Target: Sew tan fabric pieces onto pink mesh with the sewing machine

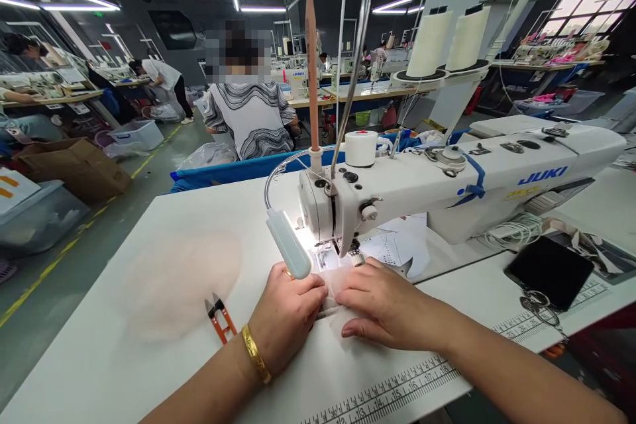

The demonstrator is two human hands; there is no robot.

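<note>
A white sewing machine (397, 192) stands across the table, its needle area lit by a small lamp (289, 245). Just in front of the presser foot lies a piece of thin, pale sheer fabric (334, 280). My left hand (291, 308) has its fingers curled together at the fabric's left edge. My right hand (377, 305) rests on the fabric's right side, fingers spread with the thumb apart, pressing it down. More sheer pinkish fabric (183, 285) lies on the table at the left. Orange-handled thread snips (220, 318) sit beside my left wrist.
A black phone (549, 271) with keys (539, 305) lies at the right. Printed paper (402, 242) is under the machine arm. A ruler strip (382, 404) runs along the front edge. Thread cones (430, 43) stand behind. A person (251, 112) sits ahead.
</note>
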